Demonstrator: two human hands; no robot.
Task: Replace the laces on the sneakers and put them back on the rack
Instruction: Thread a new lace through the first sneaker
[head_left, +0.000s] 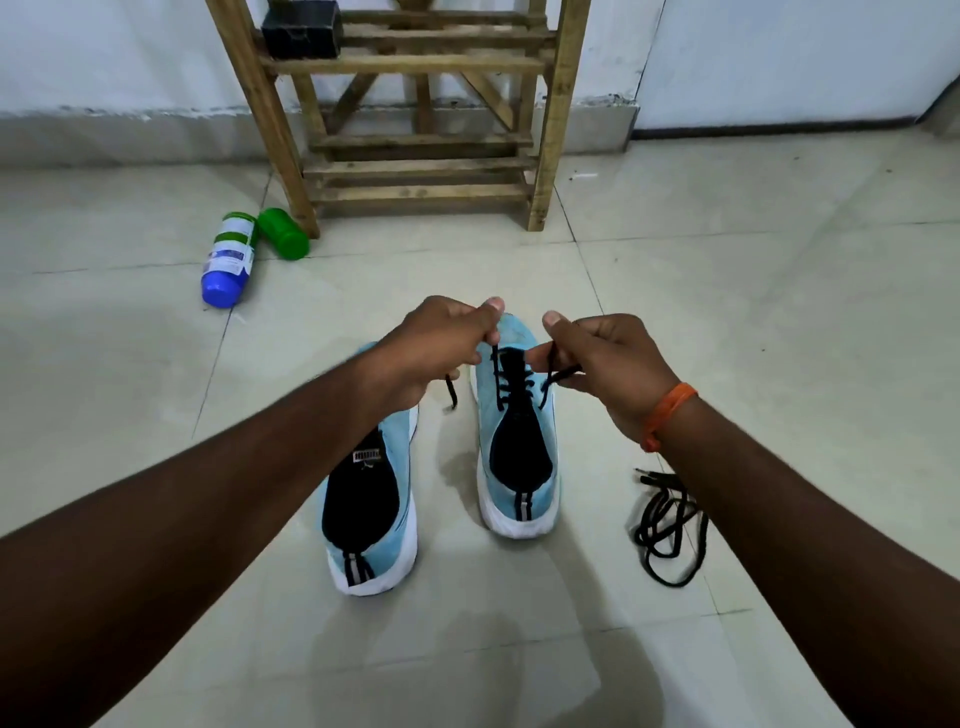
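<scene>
At the frame's centre, the left hand (441, 345) and right hand (610, 366) each pinch an end of the black lace (560, 375) threaded through the pale blue sneaker (519, 467) on the floor. The second sneaker (371, 525) stands beside it, lower left. A loose lace (667, 525) lies lower right; the wooden rack (415, 169) stands top centre.

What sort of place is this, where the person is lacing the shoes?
Probably a room in a home, perhaps near the entrance: a wooden rack stands by a plain white wall, the floor is pale glossy tile, and sneakers and a loose black lace lie on it.
</scene>
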